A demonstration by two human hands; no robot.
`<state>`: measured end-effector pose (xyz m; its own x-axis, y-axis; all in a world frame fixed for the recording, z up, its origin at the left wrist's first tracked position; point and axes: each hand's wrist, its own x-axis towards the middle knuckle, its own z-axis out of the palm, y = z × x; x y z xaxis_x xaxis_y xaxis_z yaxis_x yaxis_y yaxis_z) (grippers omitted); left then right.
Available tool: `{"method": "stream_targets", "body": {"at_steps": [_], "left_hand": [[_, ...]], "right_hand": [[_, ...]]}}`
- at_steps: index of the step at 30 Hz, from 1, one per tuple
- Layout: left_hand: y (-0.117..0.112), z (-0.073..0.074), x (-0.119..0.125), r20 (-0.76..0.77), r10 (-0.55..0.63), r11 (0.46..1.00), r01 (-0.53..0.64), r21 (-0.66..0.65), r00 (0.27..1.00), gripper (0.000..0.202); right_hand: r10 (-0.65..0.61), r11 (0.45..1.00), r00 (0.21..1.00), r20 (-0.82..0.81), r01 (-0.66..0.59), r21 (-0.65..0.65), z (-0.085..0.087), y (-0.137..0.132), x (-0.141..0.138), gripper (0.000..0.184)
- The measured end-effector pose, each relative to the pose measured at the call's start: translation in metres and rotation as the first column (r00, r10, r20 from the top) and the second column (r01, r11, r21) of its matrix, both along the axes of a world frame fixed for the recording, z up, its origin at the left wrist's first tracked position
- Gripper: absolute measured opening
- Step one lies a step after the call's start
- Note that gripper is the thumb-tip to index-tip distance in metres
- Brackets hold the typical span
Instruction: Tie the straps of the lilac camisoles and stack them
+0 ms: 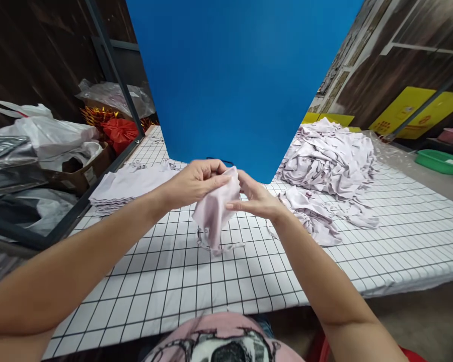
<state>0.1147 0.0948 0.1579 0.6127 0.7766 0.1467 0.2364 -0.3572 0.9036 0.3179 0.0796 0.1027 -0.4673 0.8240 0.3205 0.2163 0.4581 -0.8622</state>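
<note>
Holds a pale pink cloth piece [216, 213] above the middle of the desk [181, 286], with ragged strands dangling toward six o'clock. Closes the left hand's [196, 183] grip on the upper edge, thumb over the front. Closes the right hand's [256, 197] grip on the three o'clock side, probably in a pinch, with fingertips partly hidden behind the fabric. Has a neat stack [130, 185] between nine and ten o'clock, a crumpled heap [313, 216] at three and a larger pile [332, 156] at two. Faces a blue panel [230, 80] at twelve.
</note>
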Motion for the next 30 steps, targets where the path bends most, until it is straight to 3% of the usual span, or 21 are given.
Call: {"method": "stream_targets", "body": {"at_steps": [3,7,9,12,14,16,18,20,25,27,30], "left_hand": [[-0.002,0.029,-0.007,0.025,0.103,0.968,-0.106,0.227,0.994,0.024],[-0.001,0.061,-0.031,0.148,0.341,0.807,-0.370,0.461,0.928,0.023],[0.002,0.067,-0.046,0.176,0.439,0.732,-0.464,0.499,0.881,0.028],[0.018,0.057,-0.064,0.171,0.510,0.687,-0.519,0.508,0.843,0.031],[0.040,0.044,-0.073,0.145,0.543,0.681,-0.535,0.500,0.827,0.030],[0.067,0.033,-0.079,0.124,0.567,0.702,-0.557,0.444,0.814,0.031],[0.093,0.029,-0.084,0.125,0.566,0.739,-0.568,0.361,0.815,0.027],[0.109,0.031,-0.089,0.141,0.558,0.748,-0.570,0.341,0.818,0.019],[0.103,0.049,-0.103,0.171,0.487,0.732,-0.507,0.455,0.857,0.029],[0.096,0.052,-0.108,0.127,0.460,0.750,-0.461,0.476,0.879,0.036],[0.098,0.048,-0.110,0.097,0.457,0.771,-0.448,0.452,0.884,0.036]], "right_hand": [[0.157,0.983,0.982,0.102,-0.145,-0.115,-0.010,0.006,0.002,0.039],[0.091,0.989,0.974,0.209,-0.065,-0.130,-0.016,0.002,0.016,0.024],[0.069,0.987,0.969,0.238,-0.033,-0.155,-0.017,-0.002,0.026,0.024],[0.063,0.985,0.947,0.316,-0.007,-0.174,-0.019,0.001,0.039,0.025],[-0.029,0.991,0.921,0.389,0.076,-0.106,-0.019,0.013,0.046,0.022],[-0.234,0.970,0.890,0.391,0.242,0.028,-0.013,0.033,0.054,0.017],[-0.460,0.888,0.844,0.277,0.431,0.161,0.001,0.054,0.063,0.012],[-0.563,0.819,0.813,0.146,0.526,0.232,0.023,0.068,0.072,0.009],[-0.477,0.855,0.874,0.091,0.438,0.278,0.079,0.054,0.089,0.014],[-0.436,0.873,0.898,0.055,0.408,0.267,0.089,0.041,0.093,0.020],[-0.398,0.893,0.917,0.016,0.384,0.235,0.085,0.036,0.097,0.026]]}}
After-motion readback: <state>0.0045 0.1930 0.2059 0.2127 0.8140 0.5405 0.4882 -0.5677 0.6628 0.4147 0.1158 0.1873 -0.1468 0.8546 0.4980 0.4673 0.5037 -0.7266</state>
